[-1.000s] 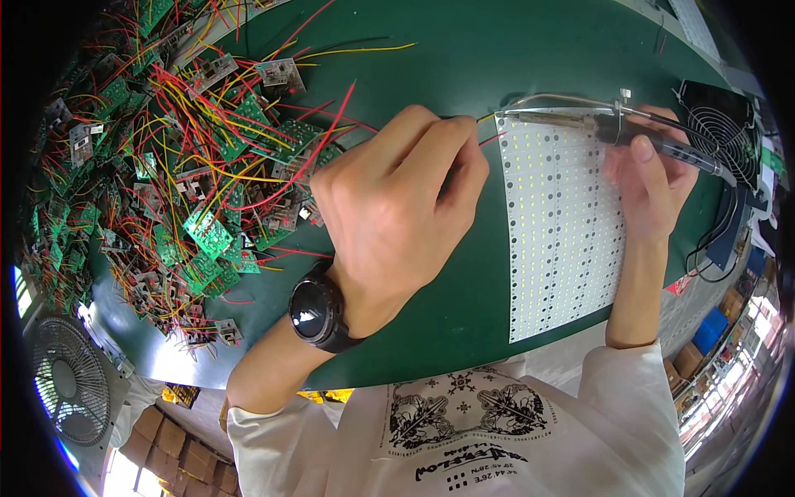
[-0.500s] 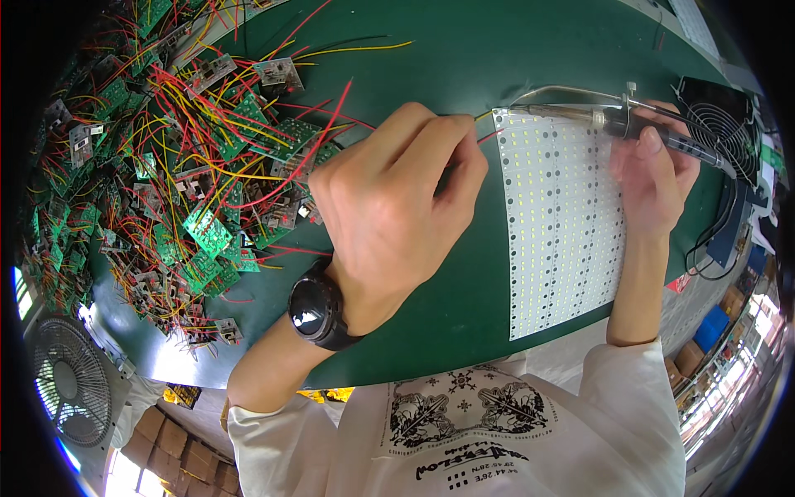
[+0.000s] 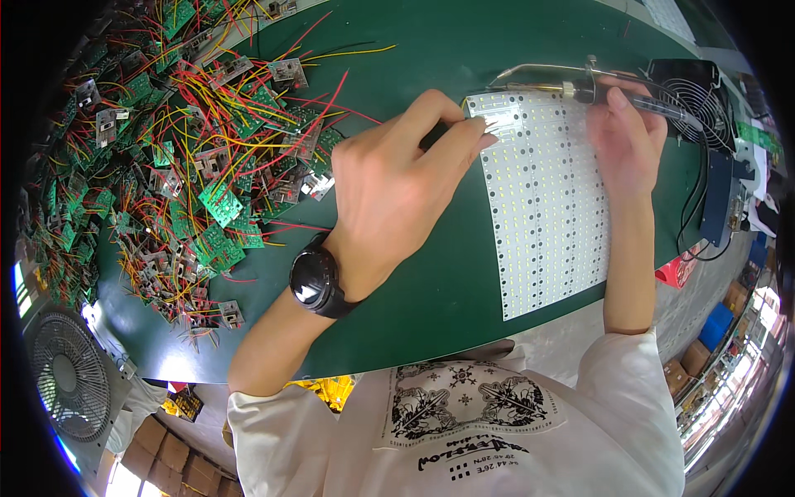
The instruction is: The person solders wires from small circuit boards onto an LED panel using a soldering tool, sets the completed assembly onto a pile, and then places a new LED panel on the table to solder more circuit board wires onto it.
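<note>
My left hand (image 3: 389, 186), with a black watch (image 3: 315, 279) on its wrist, is closed in a pinch at the far left corner of a white LED panel (image 3: 551, 207). A red wire end (image 3: 490, 126) and a yellow wire (image 3: 464, 106) show at its fingertips; whatever the palm covers is hidden. In my right hand (image 3: 629, 137) is a soldering iron (image 3: 592, 91) with a thin metal feed tube (image 3: 538, 69) fixed above it. The iron's tip points left, over the panel's far edge near the pinched wires. Rows of small yellowish LEDs and dark round spots cover the panel.
A large heap of green circuit boards (image 3: 219, 205) with red and yellow wires spreads over the left of the green table (image 3: 414, 311). At the right stand a black round-grilled fan (image 3: 691, 95) and a blue box (image 3: 722, 199) with black cables. A floor fan (image 3: 66, 373) is lower left.
My left fingertips have moved from beside the panel onto its far left corner, bringing the wires over it. The iron stays in my right hand along the far edge. The view has shifted slightly.
</note>
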Tool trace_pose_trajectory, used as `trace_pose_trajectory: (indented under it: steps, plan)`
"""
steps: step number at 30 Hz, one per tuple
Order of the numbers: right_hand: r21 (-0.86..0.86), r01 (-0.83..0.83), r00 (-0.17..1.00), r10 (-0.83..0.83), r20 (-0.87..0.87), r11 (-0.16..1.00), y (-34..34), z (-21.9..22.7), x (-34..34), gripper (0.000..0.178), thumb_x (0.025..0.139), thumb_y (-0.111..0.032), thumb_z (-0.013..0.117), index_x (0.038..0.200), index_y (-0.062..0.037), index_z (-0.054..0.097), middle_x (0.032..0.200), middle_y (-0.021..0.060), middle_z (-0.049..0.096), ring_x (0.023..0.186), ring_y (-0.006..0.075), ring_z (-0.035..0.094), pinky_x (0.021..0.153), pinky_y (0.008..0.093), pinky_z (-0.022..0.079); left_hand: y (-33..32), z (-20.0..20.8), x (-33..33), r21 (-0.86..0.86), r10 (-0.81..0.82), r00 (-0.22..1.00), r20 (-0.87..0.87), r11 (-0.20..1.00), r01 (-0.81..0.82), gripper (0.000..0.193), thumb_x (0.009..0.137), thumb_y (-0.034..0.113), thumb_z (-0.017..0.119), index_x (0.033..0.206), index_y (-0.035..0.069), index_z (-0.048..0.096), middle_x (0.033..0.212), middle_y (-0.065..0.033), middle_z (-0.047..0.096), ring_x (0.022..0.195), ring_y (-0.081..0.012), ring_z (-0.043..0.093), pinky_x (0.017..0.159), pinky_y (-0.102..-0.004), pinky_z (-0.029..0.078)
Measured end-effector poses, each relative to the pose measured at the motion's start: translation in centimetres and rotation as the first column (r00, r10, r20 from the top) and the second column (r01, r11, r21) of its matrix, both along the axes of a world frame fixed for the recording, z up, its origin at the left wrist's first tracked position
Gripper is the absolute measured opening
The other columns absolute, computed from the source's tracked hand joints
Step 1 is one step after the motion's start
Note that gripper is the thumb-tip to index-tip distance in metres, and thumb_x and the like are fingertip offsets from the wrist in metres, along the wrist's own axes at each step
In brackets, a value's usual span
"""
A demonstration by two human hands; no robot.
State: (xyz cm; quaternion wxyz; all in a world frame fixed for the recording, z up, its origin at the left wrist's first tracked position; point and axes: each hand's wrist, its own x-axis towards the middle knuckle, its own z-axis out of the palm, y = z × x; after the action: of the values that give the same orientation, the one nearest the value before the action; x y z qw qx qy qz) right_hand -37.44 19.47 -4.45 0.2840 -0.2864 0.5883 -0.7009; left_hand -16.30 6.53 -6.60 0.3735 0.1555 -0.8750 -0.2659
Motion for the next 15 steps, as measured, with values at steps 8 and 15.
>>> trace_pose_trajectory:
  steps: [8,15]
  plan:
    - [-0.021,-0.058,0.998,0.058,0.026,0.998,0.5,-0.5,-0.56,0.021,0.087,-0.007,0.061,0.103,0.0069,0.06,0.093,0.01,0.062,0.056,0.012,0.052,0.047,0.0241,0.038,-0.05,0.22,0.14,-0.099,-0.015,0.994,0.112,0.995,0.026,0.012,0.072,0.011,0.076,0.081,0.008,0.069,0.081,0.0024,0.058,0.046,-0.0098,0.043,0.041,-0.0252,0.035]
    - [-0.007,-0.08,0.996,0.079,-0.032,0.997,0.57,-0.48,-0.2,0.022,0.086,-0.006,0.061,0.1,0.01,0.058,0.103,0.0139,0.059,0.06,0.0159,0.054,0.047,0.0264,0.04,0.53,0.76,-0.2,-0.061,0.154,0.979,0.135,0.987,-0.147,0.009,0.076,0.007,0.073,0.079,0.005,0.064,0.084,0.0001,0.059,0.052,-0.0127,0.056,0.045,-0.027,0.042]
